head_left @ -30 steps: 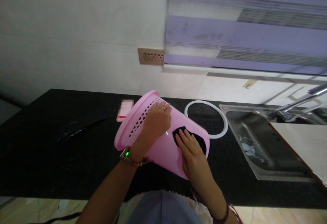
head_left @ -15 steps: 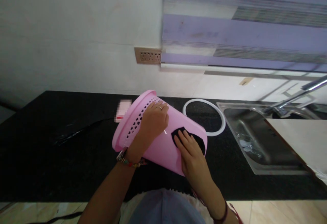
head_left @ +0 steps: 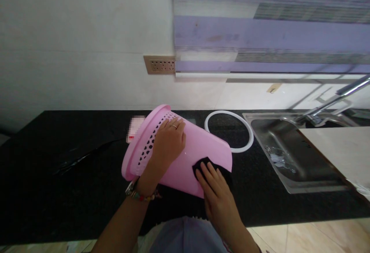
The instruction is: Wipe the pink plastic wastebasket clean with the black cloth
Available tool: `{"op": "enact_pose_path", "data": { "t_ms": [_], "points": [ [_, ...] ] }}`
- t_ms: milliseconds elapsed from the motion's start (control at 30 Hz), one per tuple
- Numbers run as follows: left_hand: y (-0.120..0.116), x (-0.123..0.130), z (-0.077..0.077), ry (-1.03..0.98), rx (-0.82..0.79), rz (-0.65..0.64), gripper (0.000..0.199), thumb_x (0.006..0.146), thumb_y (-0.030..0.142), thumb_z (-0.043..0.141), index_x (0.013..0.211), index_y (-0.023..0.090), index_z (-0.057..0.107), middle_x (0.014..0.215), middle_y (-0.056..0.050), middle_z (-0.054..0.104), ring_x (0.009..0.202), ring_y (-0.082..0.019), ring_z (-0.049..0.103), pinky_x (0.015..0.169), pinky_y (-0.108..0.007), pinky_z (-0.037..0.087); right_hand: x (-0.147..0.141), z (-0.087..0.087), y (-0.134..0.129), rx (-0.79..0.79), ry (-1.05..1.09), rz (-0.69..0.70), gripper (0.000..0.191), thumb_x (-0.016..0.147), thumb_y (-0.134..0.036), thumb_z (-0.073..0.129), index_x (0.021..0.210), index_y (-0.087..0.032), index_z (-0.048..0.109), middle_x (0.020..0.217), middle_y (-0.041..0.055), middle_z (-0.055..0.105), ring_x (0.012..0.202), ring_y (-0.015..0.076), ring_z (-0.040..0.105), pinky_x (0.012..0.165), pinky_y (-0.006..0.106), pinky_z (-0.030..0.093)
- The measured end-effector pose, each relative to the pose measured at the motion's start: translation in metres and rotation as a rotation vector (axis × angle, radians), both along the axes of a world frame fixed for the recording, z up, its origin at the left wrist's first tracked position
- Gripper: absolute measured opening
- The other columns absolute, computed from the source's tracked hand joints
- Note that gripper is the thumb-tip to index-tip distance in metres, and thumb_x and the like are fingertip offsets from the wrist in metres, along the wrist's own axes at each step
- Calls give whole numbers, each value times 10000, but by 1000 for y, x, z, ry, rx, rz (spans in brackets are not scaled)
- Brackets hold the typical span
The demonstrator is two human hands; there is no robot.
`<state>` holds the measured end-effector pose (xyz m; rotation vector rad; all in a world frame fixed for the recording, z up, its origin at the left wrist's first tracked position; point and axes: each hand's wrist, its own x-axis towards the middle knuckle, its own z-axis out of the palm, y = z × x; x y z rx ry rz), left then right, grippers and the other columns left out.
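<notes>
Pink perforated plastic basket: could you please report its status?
Left hand on pink plastic basket; right hand over black cloth against it. Basket tipped sideways, rim leftward. Round white ring beyond, touching neither hand.

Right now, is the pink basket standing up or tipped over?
Tipped over: the pink basket lies on its side on the counter, its rim facing left.
</notes>
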<state>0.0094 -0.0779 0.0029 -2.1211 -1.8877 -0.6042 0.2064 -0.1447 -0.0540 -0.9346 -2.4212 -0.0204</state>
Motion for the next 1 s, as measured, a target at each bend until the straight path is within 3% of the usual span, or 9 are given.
{"op": "enact_pose_path", "data": {
  "t_ms": [100, 300, 500, 667, 800, 867, 1000],
  "points": [
    [-3, 0, 0, 4, 17, 13, 332, 833, 137, 381, 1061, 124, 623, 1139, -104, 645, 1106, -212, 556, 1014, -395, 388, 8, -1, -2, 8, -2, 5, 645, 816, -4, 365, 1422, -200, 267, 1341, 84, 493, 1316, 214, 338, 981, 418, 453],
    [3, 2, 0, 34, -24, 20, 347, 835, 139, 379, 1088, 89, 611, 1159, -129, 630, 1119, -233, 545, 1016, -410, 381, 9, -3, 16, 49, 24, -134, 598, 864, -72, 384, 1435, -164, 235, 1351, 127, 475, 1306, 249, 356, 989, 462, 433],
    [4, 2, 0, 26, -24, 33, 359, 839, 142, 365, 1099, 93, 609, 1155, -125, 632, 1134, -230, 536, 1031, -400, 364, 18, -14, 11, 118, -70, -41, 627, 868, -54, 356, 1451, -154, 148, 1335, 116, 496, 1337, 228, 294, 981, 417, 440],
    [5, 1, 0, 33, -25, 11, 345, 828, 138, 377, 1075, 95, 614, 1146, -128, 636, 1114, -235, 549, 1005, -407, 385, 11, -7, 24, 85, 6, -176, 587, 896, -132, 377, 1448, -142, 177, 1354, 150, 466, 1323, 258, 323, 990, 488, 417],
    [5, 0, -1, 25, -15, 19, 342, 825, 135, 380, 1068, 89, 616, 1142, -131, 638, 1105, -225, 554, 1002, -391, 385, -4, -6, 12, 102, -63, 12, 543, 848, -30, 339, 1380, -132, 364, 1334, 101, 499, 1330, 224, 311, 1002, 412, 423],
    [5, -1, 0, 20, -13, 17, 341, 827, 139, 380, 1069, 94, 616, 1148, -124, 636, 1108, -220, 552, 1005, -385, 381, 1, -7, 7, 103, -90, 69, 554, 835, -18, 343, 1375, -137, 373, 1325, 86, 511, 1326, 206, 322, 997, 385, 432],
    [7, 0, 0, 40, -12, 11, 333, 821, 145, 392, 1053, 95, 626, 1132, -127, 644, 1093, -233, 561, 995, -400, 388, 11, -6, 13, 83, -35, -57, 580, 856, -62, 365, 1423, -139, 264, 1344, 118, 484, 1320, 231, 334, 992, 439, 430]
  ]
}}
